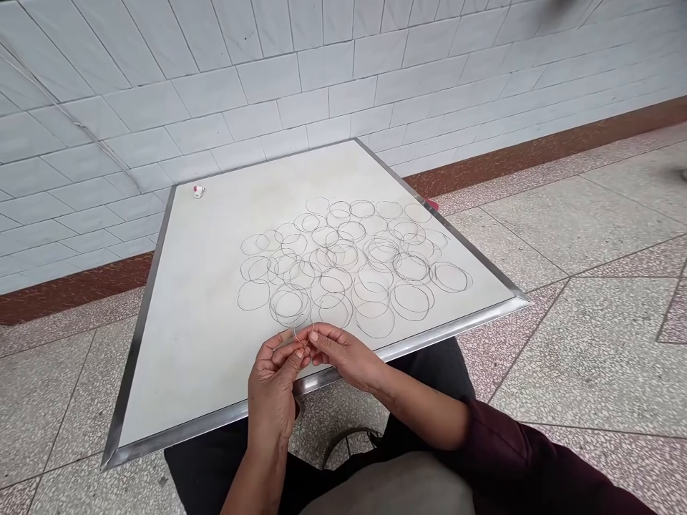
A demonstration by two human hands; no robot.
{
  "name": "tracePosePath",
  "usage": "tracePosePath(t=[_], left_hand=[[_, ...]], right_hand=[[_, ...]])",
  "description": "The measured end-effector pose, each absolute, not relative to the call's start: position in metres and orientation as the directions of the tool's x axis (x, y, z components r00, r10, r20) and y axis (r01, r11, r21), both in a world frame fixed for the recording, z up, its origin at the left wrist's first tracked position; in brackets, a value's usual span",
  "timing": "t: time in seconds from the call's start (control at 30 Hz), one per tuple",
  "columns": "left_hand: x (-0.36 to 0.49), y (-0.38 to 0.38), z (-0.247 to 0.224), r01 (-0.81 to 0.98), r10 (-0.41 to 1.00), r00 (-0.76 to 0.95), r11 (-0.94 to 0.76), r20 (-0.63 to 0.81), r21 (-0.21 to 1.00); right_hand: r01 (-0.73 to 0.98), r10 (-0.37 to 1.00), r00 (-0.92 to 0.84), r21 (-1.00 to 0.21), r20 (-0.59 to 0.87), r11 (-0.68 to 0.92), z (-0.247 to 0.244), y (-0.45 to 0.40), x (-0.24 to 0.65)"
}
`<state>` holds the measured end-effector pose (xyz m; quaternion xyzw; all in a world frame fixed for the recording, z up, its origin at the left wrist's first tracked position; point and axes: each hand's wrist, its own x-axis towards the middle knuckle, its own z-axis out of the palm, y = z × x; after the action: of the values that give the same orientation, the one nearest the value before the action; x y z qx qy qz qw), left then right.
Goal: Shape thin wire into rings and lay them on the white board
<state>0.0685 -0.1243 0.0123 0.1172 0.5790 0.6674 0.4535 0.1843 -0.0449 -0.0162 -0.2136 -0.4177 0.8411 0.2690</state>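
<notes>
Over the table's near edge, my left hand [275, 368] and my right hand [342, 352] meet, their fingertips pinched together on a thin wire ring [295, 333]. Part of this ring sticks up above the fingers; the rest is hidden by them. A bit of reddish, copper-coloured wire [305, 345] shows between the thumbs. Just beyond my hands, many thin dark wire rings [335, 280] lie spread flat on the white tabletop [204, 300], several of them overlapping.
A metal rim [198, 429] borders the table. Near its far left corner lies a small white and red crumpled item [199, 192]. Something red [432, 204] shows past the right edge. White wall tiles [273, 75] rise behind, and speckled floor [601, 350] surrounds the table.
</notes>
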Motion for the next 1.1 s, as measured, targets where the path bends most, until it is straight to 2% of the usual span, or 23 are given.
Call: tracePosePath(t=[0.17, 0.33, 0.43, 0.53, 0.6, 0.7, 0.9, 1.0, 1.1], left_hand=[[0.067, -0.126, 0.011, -0.445, 0.745, -0.568, 0.080, -0.350, 0.892], [0.068, -0.125, 0.013, -0.502, 0.752, -0.550, 0.051, -0.364, 0.864], [0.069, -0.124, 0.014, -0.539, 0.744, -0.558, 0.013, -0.368, 0.842], [0.067, -0.124, 0.012, -0.563, 0.706, -0.596, -0.027, -0.383, 0.826], [0.066, -0.124, 0.011, -0.573, 0.688, -0.607, -0.034, -0.396, 0.819], [0.065, -0.124, 0.010, -0.582, 0.688, -0.604, -0.036, -0.402, 0.812], [0.067, -0.122, 0.009, -0.594, 0.687, -0.606, -0.055, -0.401, 0.803], [0.068, -0.122, 0.009, -0.609, 0.691, -0.595, -0.055, -0.410, 0.791], [0.070, -0.123, 0.009, -0.592, 0.701, -0.599, -0.063, -0.386, 0.803]], right_hand=[[-0.305, 0.628, -0.774, -0.824, -0.078, -0.478, -0.013, -0.045, 0.181], [-0.294, 0.613, -0.784, -0.812, -0.098, -0.505, -0.014, -0.044, 0.181], [-0.330, 0.662, -0.747, -0.832, -0.058, -0.445, -0.019, -0.045, 0.180], [-0.297, 0.761, -0.649, -0.919, -0.004, -0.258, -0.023, -0.048, 0.179], [-0.193, 0.801, -0.598, -0.976, 0.033, -0.104, -0.024, -0.050, 0.179], [-0.060, 0.814, -0.564, -0.990, 0.139, 0.128, -0.022, -0.053, 0.180], [0.120, 0.757, -0.533, -0.852, 0.378, 0.510, -0.019, -0.056, 0.180], [0.161, 0.723, -0.522, -0.780, 0.453, 0.605, -0.020, -0.057, 0.180], [0.186, 0.716, -0.513, -0.752, 0.474, 0.632, -0.019, -0.059, 0.179]])
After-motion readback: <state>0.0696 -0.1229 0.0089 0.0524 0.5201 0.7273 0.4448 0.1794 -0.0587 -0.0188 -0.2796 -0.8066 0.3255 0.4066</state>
